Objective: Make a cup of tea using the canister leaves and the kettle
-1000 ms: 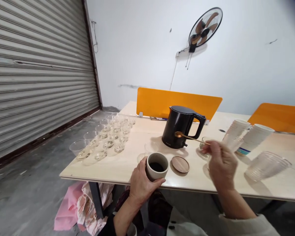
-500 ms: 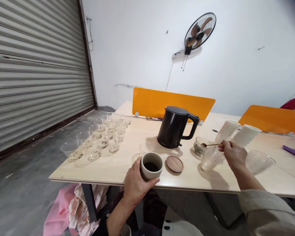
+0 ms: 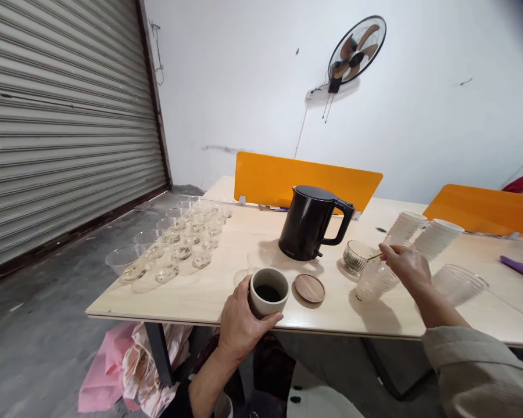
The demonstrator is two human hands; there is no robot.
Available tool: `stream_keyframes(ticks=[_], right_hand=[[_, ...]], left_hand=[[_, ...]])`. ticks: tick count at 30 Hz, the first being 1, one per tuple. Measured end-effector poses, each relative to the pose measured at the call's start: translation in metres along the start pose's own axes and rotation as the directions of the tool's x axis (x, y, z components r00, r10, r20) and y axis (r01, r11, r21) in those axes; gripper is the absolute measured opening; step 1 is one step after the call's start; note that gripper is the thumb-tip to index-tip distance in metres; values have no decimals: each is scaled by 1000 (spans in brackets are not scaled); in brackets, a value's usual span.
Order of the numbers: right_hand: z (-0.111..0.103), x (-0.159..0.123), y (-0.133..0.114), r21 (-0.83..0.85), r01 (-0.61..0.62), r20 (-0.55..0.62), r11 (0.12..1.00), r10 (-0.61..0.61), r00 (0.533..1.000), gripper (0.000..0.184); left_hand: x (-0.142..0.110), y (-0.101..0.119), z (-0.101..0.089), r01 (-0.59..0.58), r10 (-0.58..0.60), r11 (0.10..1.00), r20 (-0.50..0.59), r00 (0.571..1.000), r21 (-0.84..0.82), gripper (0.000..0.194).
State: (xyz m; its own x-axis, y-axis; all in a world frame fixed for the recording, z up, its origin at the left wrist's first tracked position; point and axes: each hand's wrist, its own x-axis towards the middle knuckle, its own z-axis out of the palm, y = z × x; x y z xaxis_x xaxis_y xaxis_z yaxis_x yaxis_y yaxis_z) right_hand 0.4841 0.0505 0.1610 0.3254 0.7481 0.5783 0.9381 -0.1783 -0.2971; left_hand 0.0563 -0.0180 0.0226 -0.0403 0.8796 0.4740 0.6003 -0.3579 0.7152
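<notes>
Nearest, at the front edge of the pale wooden table (image 3: pixel 331 318), the left hand (image 3: pixel 243 326) is wrapped round a cream, handleless, ceramic-looking cup (image 3: pixel 270 308) with dark contents; it is mouth up, though whether its base touches the wood cannot be told. That grip suits it, provided the fingers stay below the rim. Just right of the cup lies a round brown wooden disc (image 3: pixel 309 288), best left undisturbed. Farther right is a stack of ribbed, clear plastic cups (image 3: pixel 375 284), close to the right hand (image 3: pixel 404 266), which pinches the handle of a thin gold-coloured metal spoon (image 3: pixel 374 256). The spoon slants toward a small, ribbed clear-glass bowl (image 3: pixel 354 258); its scooping end is hard to make out. Small wrist movements would likely work best, keeping the spoon level once lifted and clear of the stack. Beyond stands a glossy black electric kettle (image 3: pixel 305 226), its handle facing right, so the forearm should pass in front of it.
</notes>
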Motion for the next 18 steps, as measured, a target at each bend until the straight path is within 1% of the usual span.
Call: stream_keyframes(ticks=[2,3,4,5,7,8,10,11,12,13,14,16,18], right_hand=[[-11,-2,-7,-81,-124,73,989,130,989,58],[-17,-4,-12,-130,-185,74,974,195,978,59],[-22,-8,-17,-173,-223,44,959,234,971,60],[-27,-14,-22,-199,-234,-7,952,237,971,61],[-34,-32,-36,-205,-185,-106,961,166,980,58],[-34,-43,-44,-188,-126,-149,974,99,984,55],[-28,-69,-63,-117,38,-177,992,-59,982,50],[-20,-83,-73,-50,130,-135,990,-136,981,49],[-11,-96,-83,30,219,-51,975,-218,975,49],[0,-108,-93,116,294,59,949,-302,952,50],[13,-118,-102,166,336,148,927,-360,921,52],[37,-132,-114,188,406,275,894,-445,852,60],[59,-140,-119,167,457,341,874,-486,805,65]], left_hand=[[0,0,0,-11,11,1000,-8,1000,-2,92],[0,0,0,-14,14,1000,-9,1000,-5,92],[0,1,0,-15,15,1000,-9,1000,-9,92],[0,1,0,-15,15,1000,-8,1000,-12,93],[1,2,0,-10,10,1000,-6,1000,-14,93],[1,2,0,-6,6,1000,-5,1000,-13,93],[1,2,-1,2,-2,1000,-6,1000,-7,93],[1,2,-1,3,-3,1000,-7,1000,-5,93],[1,2,-1,0,-1,1000,-8,1000,-6,93],[0,2,-2,-4,4,1000,-10,1000,-10,93],[0,2,-2,-8,8,1000,-11,1000,-18,94],[0,2,-3,-13,12,999,-10,1000,-37,95],[0,2,-3,-17,17,999,-8,1000,-47,96]])
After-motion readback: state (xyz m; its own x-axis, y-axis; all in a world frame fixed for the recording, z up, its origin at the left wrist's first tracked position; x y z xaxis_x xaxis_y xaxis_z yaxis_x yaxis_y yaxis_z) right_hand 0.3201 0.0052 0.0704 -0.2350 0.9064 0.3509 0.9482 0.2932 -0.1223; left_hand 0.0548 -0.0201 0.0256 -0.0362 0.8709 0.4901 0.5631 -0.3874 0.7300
